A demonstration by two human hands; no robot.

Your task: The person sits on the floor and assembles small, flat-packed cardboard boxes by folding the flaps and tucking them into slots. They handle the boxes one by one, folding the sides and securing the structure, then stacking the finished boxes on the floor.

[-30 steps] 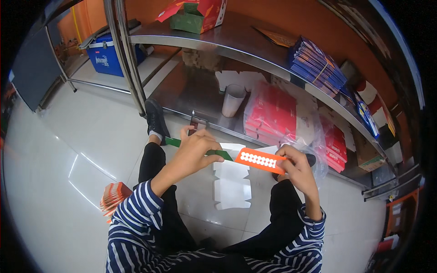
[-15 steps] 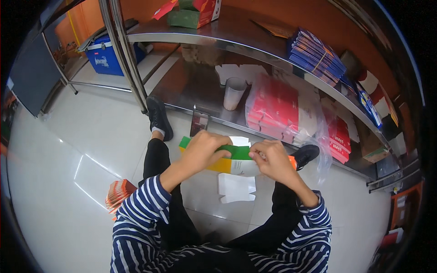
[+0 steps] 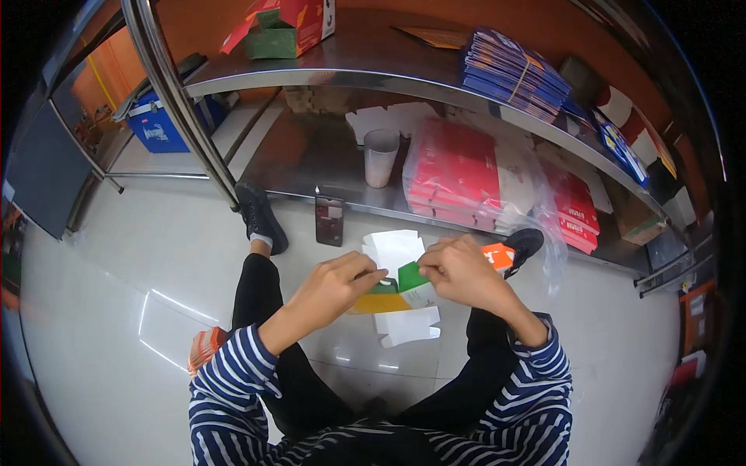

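A small cardboard box point(image 3: 381, 304) in yellow, green and white is held between my two hands above the floor. My left hand point(image 3: 330, 291) pinches its left end by the green upper edge. The fingers of my right hand point(image 3: 465, 272) close on a green flap at the right end. The flap stands bent up, and a gap shows between it and the green part by my left fingers. Below the box lies a white cardboard piece point(image 3: 410, 326) with cut tabs; a second white piece point(image 3: 395, 250) lies just beyond it.
A phone point(image 3: 329, 219) leans against the lower shelf's edge point(image 3: 311, 200). That shelf holds a cup point(image 3: 381, 158) and plastic-wrapped red cartons point(image 3: 454, 167). Bundled blue packs point(image 3: 513, 74) lie on the upper shelf. An orange stack point(image 3: 205, 347) is left of my leg, an orange box point(image 3: 497, 255) by my right shoe.
The box has come lower and nearer to me. Its green strip, straight before, is now bent, with a flap raised at the right. My view has shifted slightly to the right.
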